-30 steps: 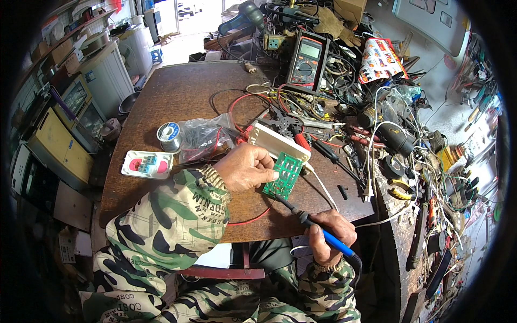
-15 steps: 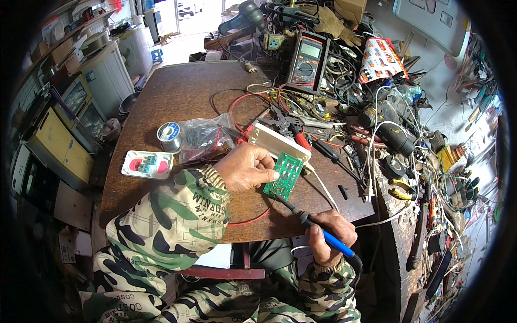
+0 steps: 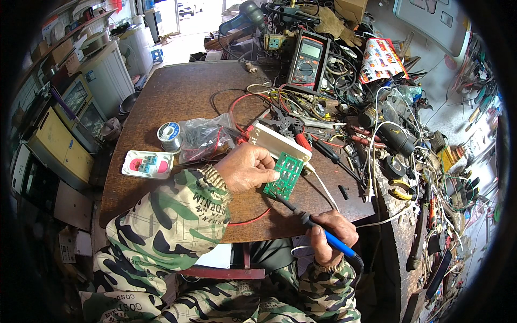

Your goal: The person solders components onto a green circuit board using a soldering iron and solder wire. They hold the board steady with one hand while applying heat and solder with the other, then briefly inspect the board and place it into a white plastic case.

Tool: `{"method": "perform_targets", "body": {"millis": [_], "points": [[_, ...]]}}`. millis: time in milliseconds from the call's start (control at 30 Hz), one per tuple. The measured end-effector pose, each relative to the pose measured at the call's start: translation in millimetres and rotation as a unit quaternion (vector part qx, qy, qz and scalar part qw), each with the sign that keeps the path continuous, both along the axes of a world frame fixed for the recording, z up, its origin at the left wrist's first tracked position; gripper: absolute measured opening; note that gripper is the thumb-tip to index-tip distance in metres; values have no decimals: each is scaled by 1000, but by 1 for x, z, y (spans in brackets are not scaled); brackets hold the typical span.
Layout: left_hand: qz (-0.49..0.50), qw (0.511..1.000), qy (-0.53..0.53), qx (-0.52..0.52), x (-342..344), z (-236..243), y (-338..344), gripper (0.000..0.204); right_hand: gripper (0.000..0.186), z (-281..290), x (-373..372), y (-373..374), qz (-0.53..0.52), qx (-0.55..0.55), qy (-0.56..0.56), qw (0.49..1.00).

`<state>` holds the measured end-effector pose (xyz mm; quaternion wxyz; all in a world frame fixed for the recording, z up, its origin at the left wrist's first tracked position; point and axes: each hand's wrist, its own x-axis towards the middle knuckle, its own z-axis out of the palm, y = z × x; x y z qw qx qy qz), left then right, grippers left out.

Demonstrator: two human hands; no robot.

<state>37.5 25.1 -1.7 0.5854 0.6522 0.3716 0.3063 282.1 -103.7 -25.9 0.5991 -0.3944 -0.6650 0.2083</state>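
We record: left hand (image 3: 247, 168) pinched on the green circuit board (image 3: 286, 173), toward six o'clock from the white case (image 3: 280, 142). Right hand (image 3: 327, 234), at the board's five o'clock, wraps the blue soldering iron (image 3: 339, 244); tip contact with board, we cannot tell.

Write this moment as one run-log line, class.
Left hand: holds green circuit board | Right hand: holds blue-handled soldering iron, tip at board's edge | Rest: solder spool on table; multimeter by cables
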Motion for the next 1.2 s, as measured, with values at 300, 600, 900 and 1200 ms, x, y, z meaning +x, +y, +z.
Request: {"method": "perform_targets", "body": {"millis": [300, 600, 900, 1200], "points": [[-3, 1000, 0, 5, -1, 1, 0, 19, 22, 5, 0, 1, 3, 11, -27, 1000], [-2, 1000, 4, -1, 0, 4, -1, 19, 22, 3, -1, 1, 1, 1, -16, 1000], [3, 1000, 9, -8, 0, 5, -2, 20, 22, -1, 1, 0, -1, -9, 7, 1000], [-8, 1000, 25, -3, -1, 6, -2, 23, 21, 3, -1, 1, -5, -6, -14, 1000]]}}
